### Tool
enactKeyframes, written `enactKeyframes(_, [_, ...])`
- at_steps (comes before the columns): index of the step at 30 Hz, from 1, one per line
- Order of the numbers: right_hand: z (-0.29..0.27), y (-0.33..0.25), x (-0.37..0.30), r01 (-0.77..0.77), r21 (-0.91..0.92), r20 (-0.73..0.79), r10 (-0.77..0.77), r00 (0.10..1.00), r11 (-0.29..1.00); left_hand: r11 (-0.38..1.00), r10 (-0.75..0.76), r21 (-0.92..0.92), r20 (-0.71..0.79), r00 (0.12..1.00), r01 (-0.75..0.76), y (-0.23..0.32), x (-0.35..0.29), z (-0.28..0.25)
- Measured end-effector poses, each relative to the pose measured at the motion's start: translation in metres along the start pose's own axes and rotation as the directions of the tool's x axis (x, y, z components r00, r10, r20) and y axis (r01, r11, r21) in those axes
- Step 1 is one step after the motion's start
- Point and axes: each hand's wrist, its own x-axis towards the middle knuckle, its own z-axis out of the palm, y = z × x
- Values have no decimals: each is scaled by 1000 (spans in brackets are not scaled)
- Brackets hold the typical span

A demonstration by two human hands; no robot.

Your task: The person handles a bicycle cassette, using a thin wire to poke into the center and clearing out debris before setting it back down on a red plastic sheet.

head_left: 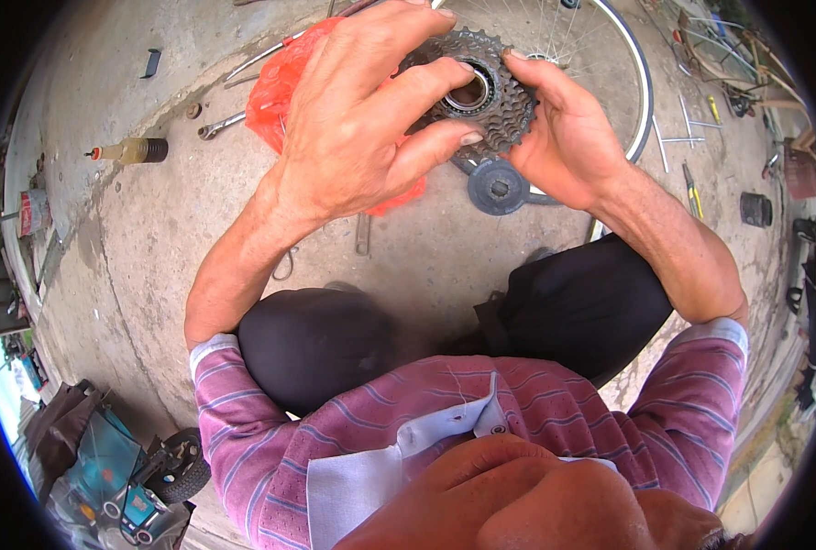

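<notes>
A multi-sprocket bicycle freewheel point(501, 115) with dark, greasy teeth is held up before me, its round bore facing up. My right hand point(568, 137) grips its right edge, thumb on top and the other fingers partly hidden beneath. Over its left side reaches my left hand point(362, 119), with the fingers spread apart. The left index fingertip is at the rim of the bore, and the thumb tip lies just below it. Whether these fingertips press on the metal I cannot tell. Below the freewheel, a red plastic bag point(284, 87) is partly covered by my left hand.
A spoked bicycle wheel point(647, 78) lies beyond my right hand. A dark round part point(498, 187) is near it. On the concrete are a wrench point(220, 126), a bottle of yellowish liquid point(131, 150), pliers point(693, 191) and a black cylinder point(755, 209).
</notes>
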Motion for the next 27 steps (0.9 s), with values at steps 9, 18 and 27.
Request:
enactKeyframes(9, [-6,-3,-1,17,41,28,-18,999,999,1000,14,22,-43,999,-13,11,10,-5])
enactKeyframes(18, [-18,-5,3,-73,120,168,52,984,990,947,-309,25,-196,931,319,-24,-29,-43])
enactKeyframes(27, [-29,-11,2,-84,146,124,66,990,986,241,-954,87,207,219,967,-80,-215,-6])
